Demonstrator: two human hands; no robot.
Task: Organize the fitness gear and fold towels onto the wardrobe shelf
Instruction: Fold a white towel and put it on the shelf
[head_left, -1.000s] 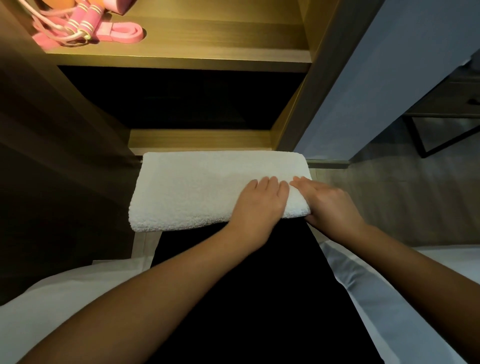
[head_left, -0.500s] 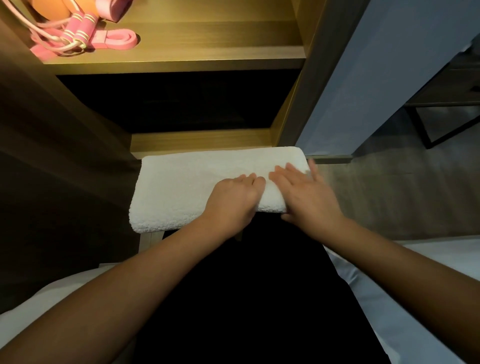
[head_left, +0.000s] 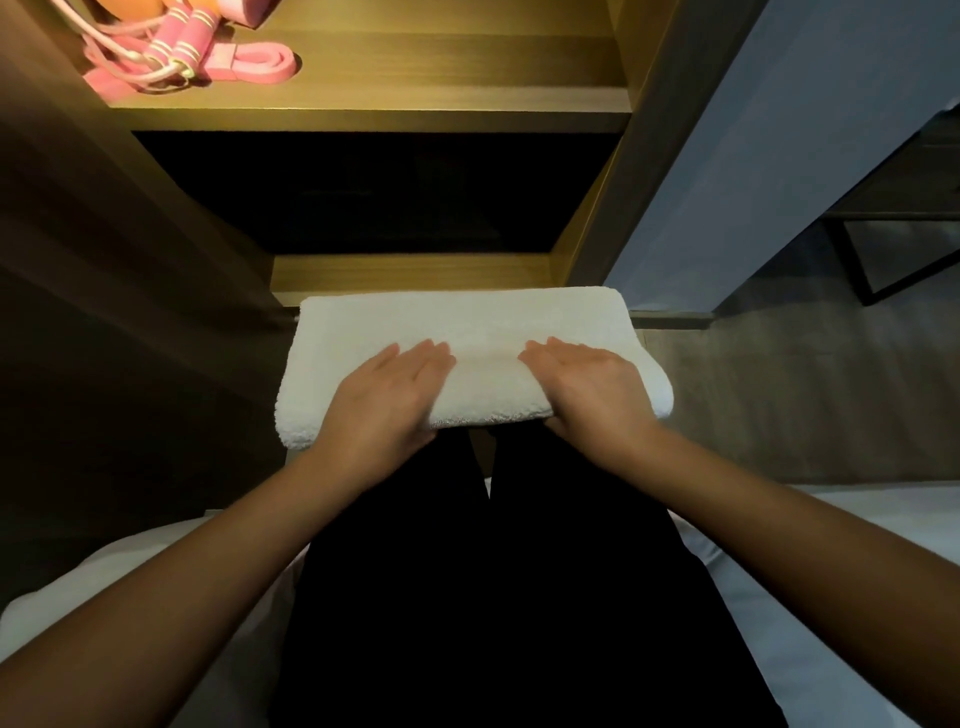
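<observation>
The folded white towel (head_left: 467, 322) lay across the person's dark-clothed knees, just before the wardrobe. The left hand (head_left: 387, 397) and right hand (head_left: 592, 389) rested flat on its near edge, fingers straight and apart. A pink jump rope (head_left: 176, 52) sat on the upper shelf (head_left: 415, 104).

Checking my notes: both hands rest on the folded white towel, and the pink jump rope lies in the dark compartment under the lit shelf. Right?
No. The head view shows the pink jump rope on the lit shelf, not under it. The left hand and right hand do rest on the folded white towel.
</observation>
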